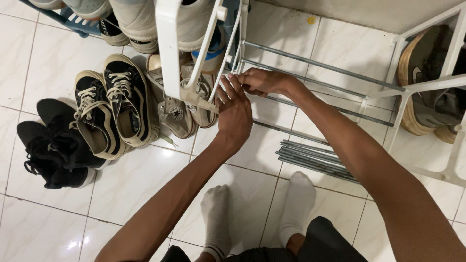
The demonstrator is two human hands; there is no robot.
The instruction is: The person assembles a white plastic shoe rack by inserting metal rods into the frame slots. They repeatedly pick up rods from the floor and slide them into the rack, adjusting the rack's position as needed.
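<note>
A white plastic side frame (171, 53) of a shoe rack stands at the top middle, with grey metal rods (315, 65) running from it to a second white frame (407, 90) on the right. My left hand (234, 112) presses flat against the lower corner of the left frame, fingers spread. My right hand (262, 80) is just behind it, fingers pinched on the end of a metal rod where it meets the frame.
Several loose metal rods (315, 162) lie on the white tiled floor by my socked feet (216, 213). Black and cream sneakers (114, 109) and black shoes (53, 150) sit to the left. More shoes rest at the top and in the right frame (427, 82).
</note>
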